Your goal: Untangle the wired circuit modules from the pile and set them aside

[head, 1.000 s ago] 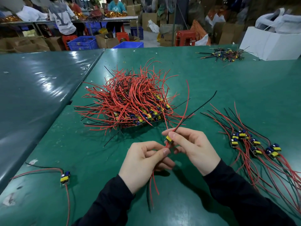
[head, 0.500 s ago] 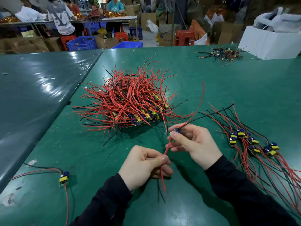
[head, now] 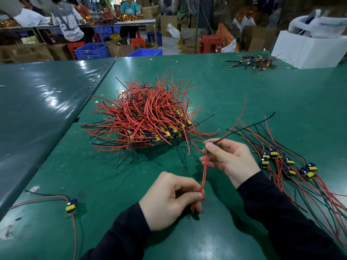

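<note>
A tangled pile of red and black wires with yellow and blue circuit modules (head: 150,119) lies in the middle of the green table (head: 281,94). My right hand (head: 229,158) pinches one small module (head: 213,144) just right of the pile; its long red and black leads arc up to the right. Two red leads (head: 204,173) run down from the module to my left hand (head: 169,199), which pinches their lower ends between thumb and fingers. Several untangled modules (head: 287,164) lie in a row at the right, wires trailing toward me.
A single module (head: 71,207) with its wires lies at the near left. Another small heap of wired parts (head: 251,62) sits at the far right beside a white box (head: 308,47). A second dark table (head: 37,102) adjoins on the left. People work at benches behind.
My right hand has carried the module to the right, away from the pile and toward the set-aside row. The red leads have slid through my left hand until only their ends remain pinched.
</note>
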